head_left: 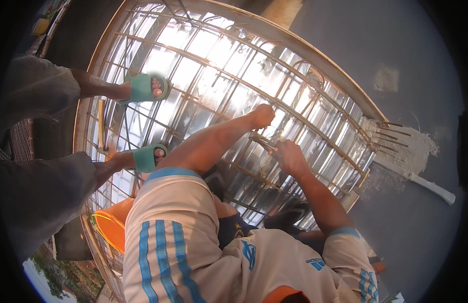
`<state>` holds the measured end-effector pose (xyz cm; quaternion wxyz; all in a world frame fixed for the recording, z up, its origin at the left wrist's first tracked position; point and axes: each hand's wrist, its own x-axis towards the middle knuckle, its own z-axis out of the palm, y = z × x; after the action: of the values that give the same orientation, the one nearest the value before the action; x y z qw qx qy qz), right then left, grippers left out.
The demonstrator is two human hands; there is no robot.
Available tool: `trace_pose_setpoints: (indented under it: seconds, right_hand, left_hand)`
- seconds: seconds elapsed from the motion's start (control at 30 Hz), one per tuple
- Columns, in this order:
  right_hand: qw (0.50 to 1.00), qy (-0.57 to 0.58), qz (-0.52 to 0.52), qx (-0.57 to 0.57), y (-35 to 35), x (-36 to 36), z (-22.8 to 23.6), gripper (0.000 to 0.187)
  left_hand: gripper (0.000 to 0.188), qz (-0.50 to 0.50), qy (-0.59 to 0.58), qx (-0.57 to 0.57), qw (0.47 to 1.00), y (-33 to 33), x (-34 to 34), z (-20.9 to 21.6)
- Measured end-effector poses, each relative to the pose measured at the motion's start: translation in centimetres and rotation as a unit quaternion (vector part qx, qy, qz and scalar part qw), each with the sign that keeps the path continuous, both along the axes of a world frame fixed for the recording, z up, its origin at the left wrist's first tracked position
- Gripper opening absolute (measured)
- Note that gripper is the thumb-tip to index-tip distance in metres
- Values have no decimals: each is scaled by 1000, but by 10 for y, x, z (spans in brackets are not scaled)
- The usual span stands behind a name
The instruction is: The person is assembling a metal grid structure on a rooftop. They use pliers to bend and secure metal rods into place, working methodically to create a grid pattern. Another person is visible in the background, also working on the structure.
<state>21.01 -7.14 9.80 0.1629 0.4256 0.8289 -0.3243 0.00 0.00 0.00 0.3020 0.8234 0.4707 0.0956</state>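
I crouch over a grid of rusty rebar [229, 76] laid on shiny corrugated metal decking [208, 50]. My left hand [262, 115] reaches out and is closed in a fist on a bar at a crossing of the grid. My right hand [290, 155] is just below and to the right of it, gripping a plier-like tool [266, 143] with red-tipped handles. The tool's jaws point up-left toward the left fist. What lies between the jaws is too small to make out.
Another person stands on the grid at the left in green slippers [143, 88] [147, 157]. An orange container [110, 228] sits by my left hip. Bare bar ends [390, 135] stick out onto grey concrete [395, 45] at the right, near a white pipe [432, 186].
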Motion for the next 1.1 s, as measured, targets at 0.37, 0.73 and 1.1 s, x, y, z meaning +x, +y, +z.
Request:
trace_pose_setpoints:
  seconds: [0.37,0.73,1.1]
  right_hand:
    - [988,-99,-88,-83,-75,-57,3,24]
    - [967,-241,-24,-78,62,27,124,36]
    - [924,-352,143,-52,204,-58,64,40]
  left_hand:
    - [28,76,-161,-105,978,-21,-14,-7]
    - [32,316,-206,-233,896,-32,41,37]
    - [22,168,-49,-162,971,-26,58,44]
